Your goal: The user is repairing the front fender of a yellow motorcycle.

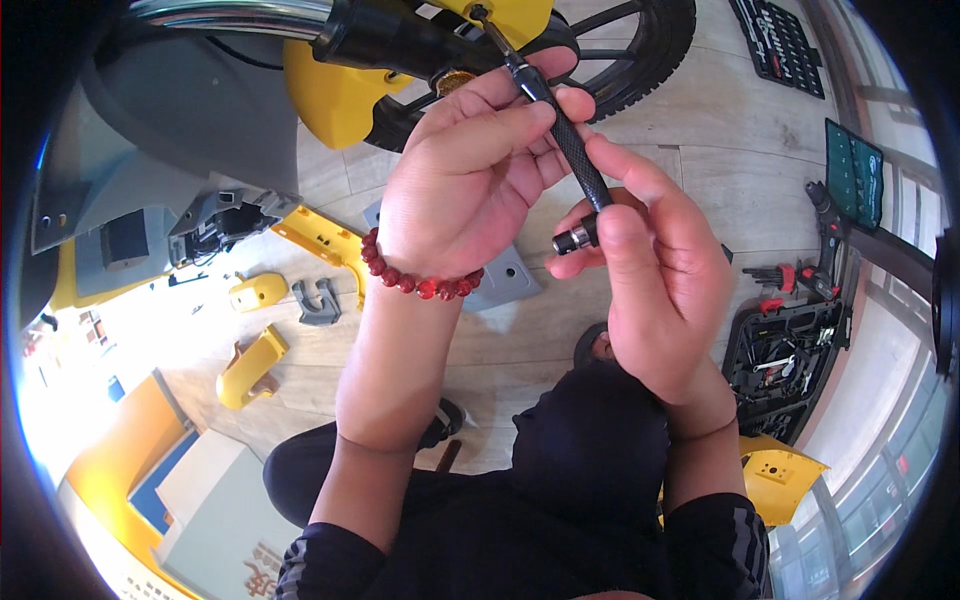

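As we look down in the head view, we see the fingers of the left hand [475,165] grasping the front of a black screwdriver [572,148] and those of the right hand [662,262] holding its rear end. The screwdriver slants up to a dark fastener [478,13] on a yellow panel [522,20].

A toolbox [765,408] and wheel [664,64] (plus loose yellow panels [262,291]) suggest a repair workshop.
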Demonstrator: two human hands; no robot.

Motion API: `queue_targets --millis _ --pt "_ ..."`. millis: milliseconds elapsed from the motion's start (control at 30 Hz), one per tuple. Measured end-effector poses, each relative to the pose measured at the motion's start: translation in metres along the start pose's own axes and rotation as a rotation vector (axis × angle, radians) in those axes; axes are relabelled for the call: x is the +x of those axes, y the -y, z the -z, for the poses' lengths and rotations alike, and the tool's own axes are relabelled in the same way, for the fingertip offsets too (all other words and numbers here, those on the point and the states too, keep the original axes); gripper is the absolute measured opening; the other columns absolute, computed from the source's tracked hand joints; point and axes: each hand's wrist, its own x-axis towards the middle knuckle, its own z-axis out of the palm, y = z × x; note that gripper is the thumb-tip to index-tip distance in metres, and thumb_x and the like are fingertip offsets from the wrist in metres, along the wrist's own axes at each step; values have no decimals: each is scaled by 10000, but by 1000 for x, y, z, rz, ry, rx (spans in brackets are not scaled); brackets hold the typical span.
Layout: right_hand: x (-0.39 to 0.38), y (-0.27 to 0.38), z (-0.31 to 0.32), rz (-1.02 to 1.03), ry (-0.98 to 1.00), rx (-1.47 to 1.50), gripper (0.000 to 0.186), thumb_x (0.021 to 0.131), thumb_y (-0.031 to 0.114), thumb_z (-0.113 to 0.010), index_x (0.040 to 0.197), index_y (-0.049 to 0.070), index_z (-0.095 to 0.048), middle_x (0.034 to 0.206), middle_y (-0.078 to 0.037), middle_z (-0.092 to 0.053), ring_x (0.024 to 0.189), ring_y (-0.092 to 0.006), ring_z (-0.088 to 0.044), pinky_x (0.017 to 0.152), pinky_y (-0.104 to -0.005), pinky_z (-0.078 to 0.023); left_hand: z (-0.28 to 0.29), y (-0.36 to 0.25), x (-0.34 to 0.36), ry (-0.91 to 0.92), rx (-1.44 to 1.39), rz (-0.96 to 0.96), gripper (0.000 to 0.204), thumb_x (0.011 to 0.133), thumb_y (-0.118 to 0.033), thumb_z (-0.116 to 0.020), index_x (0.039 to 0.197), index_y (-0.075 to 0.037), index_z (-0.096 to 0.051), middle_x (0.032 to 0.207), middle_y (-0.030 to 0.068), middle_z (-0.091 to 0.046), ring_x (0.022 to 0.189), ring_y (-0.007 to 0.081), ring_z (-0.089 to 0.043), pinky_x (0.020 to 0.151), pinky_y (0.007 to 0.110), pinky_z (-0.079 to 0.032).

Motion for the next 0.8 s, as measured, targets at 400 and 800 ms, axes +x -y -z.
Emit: queue_targets --millis 400,800 --pt "21 -8 15 562 6 -405 298 864 81 -648 1125 -42 -574 906 -98 -633 743 -148 -607 658 -241 -488 5 -2 -3 73 -87 -38 285 938 -23 -455 1212 52 -449 1002 133 -633 884 246 -669 853 351 -544" --pt "134 -13 2 875 101 -812 234 763 15 -638 993 21 -598 851 -142 -600 787 -324 -603 680 -347 -494 6 -18 -10 -13 -207 188 365 823 28 -386 1175 12 -480 857 66 -523 568 104 -407 500 214 -350"
